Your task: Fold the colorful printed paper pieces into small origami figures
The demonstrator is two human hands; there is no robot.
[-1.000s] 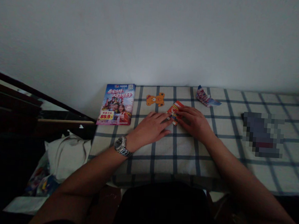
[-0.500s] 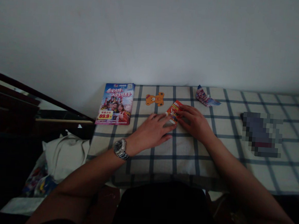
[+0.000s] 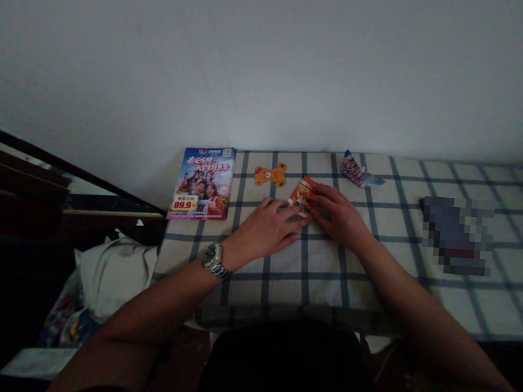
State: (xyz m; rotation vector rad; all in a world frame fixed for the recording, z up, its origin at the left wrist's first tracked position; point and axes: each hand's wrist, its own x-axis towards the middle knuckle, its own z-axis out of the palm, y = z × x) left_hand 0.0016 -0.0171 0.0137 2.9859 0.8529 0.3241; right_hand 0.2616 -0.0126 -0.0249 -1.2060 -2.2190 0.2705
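A small red and orange printed paper (image 3: pixel 301 193), which looks folded, lies on the checked cloth between my hands. My left hand (image 3: pixel 266 227) wears a metal watch (image 3: pixel 214 259); its fingers are spread, with the tips touching the paper's lower left edge. From the other side, my right hand (image 3: pixel 338 212) has its fingers and thumb bent onto the right edge of the paper, covering that part. An orange bear cutout (image 3: pixel 271 174) rests just beyond my left hand. Further back on the right is a crumpled or folded blue and pink printed paper (image 3: pixel 359 172).
A stack of blue and pink flyers (image 3: pixel 204 183) sits at the left end of the checked cloth (image 3: pixel 246 284). To the right is a dark, blurred-out flat object (image 3: pixel 453 233). A white wall (image 3: pixel 270 65) rises behind. A white bag (image 3: pixel 117 272) stands low at left.
My hands stay at the red paper with only slight finger shifts. The other things lie as before, and the view has barely moved.
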